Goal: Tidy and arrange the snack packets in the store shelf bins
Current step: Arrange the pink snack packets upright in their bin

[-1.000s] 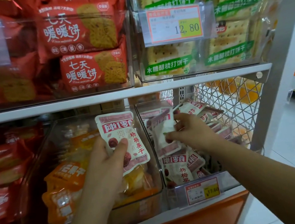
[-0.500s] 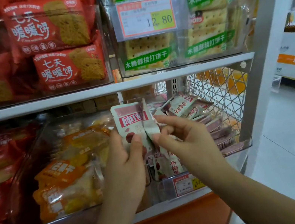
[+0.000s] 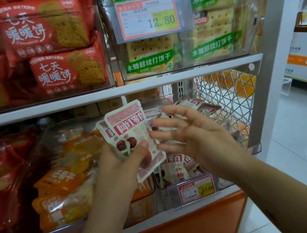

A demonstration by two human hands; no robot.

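Now a second packet has been added to the plum packets (image 3: 127, 122) gripped in the left hand (image 3: 118, 163), held just before their bin (image 3: 224, 182). The right hand (image 3: 191, 136) has been freed, fingers spread wide, so further gathering is likely.

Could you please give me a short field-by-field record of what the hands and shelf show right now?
Left hand: grips two white-and-pink snack pouches, fanned
Right hand: open, fingers spread beside the pouches, holding nothing
Lower bin: clear plastic bin holding matching pouches; red-bordered price tag reads 17.60
Neighbouring bin: orange snack packets
Upper shelf: red biscuit packets; green-banded cracker packs
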